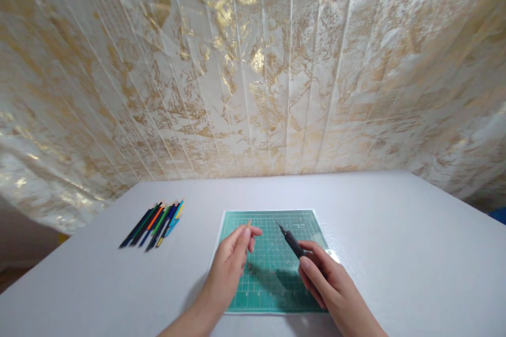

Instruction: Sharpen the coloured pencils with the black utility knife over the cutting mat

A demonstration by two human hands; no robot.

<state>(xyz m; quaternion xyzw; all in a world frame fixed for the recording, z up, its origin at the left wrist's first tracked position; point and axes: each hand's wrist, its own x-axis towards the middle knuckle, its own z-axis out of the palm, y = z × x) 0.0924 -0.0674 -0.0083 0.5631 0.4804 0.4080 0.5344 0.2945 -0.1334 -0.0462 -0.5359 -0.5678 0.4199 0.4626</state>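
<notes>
Over a green cutting mat (269, 300) my left hand (233, 253) is closed around a pencil (249, 223). Only its pale wooden end with the tip shows above my fingers; the rest is hidden in the hand. My right hand (324, 274) grips a black craft knife (293, 244) by its handle. The thin blade slants up and to the left, a short way right of the pencil and apart from it. Both hands cast shadows on the mat, where a few tiny specks lie.
Several coloured pencils (152, 226) lie side by side at the left of the white table (395, 242). Behind the table's far edge hangs a shiny white and gold curtain (253, 89). Something blue (498, 215) shows at the far right edge.
</notes>
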